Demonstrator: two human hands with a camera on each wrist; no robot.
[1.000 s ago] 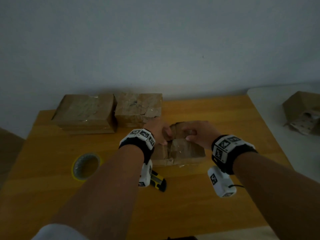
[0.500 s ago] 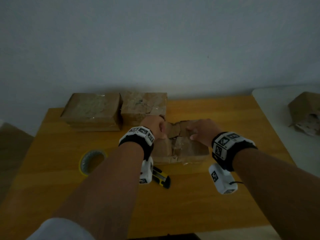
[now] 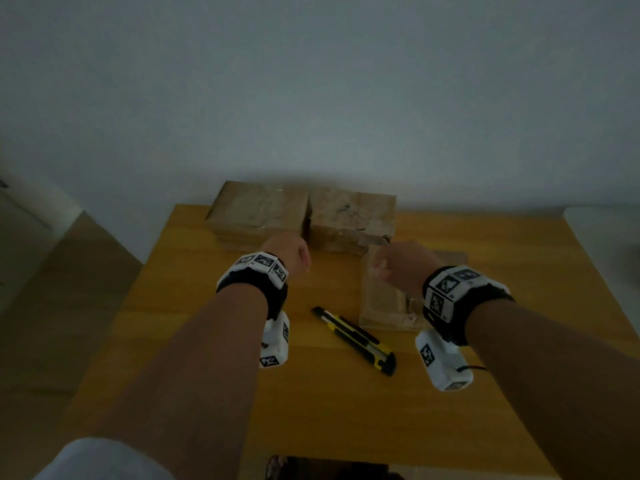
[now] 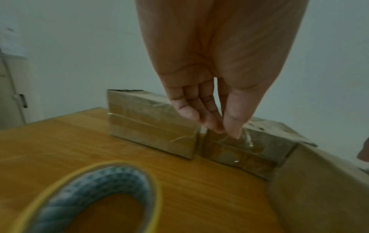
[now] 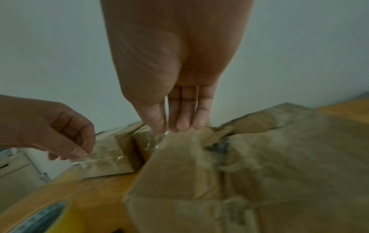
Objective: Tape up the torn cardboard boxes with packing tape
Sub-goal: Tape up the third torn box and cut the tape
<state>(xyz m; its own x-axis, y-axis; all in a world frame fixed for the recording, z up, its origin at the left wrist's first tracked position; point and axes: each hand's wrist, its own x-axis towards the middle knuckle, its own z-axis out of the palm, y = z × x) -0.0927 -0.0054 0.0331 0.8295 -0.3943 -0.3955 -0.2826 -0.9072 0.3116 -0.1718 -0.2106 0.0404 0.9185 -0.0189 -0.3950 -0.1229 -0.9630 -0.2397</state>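
The torn cardboard box [image 3: 381,303] lies right of centre on the wooden table [image 3: 311,410], its ragged top [image 5: 259,157] open. My right hand [image 3: 384,271] hovers over its far left corner, thumb and fingers [image 5: 177,124] pinching one end of a clear tape strip [image 5: 155,141]. My left hand [image 3: 298,258] is off to the left above bare table, thumb and fingertips [image 4: 231,127] pinching clear tape [image 4: 245,138]. The tape roll [image 4: 89,197] lies flat below my left wrist, hidden by the forearm in the head view.
Two taped boxes [image 3: 259,209] [image 3: 353,216] stand side by side against the back wall. A yellow-and-black box cutter [image 3: 356,337] lies between my forearms. A white surface [image 3: 606,223] adjoins the table's right edge.
My hands have drawn apart: the left has left the torn box and moved left. The right stays over the box. My head view has swung to the left.
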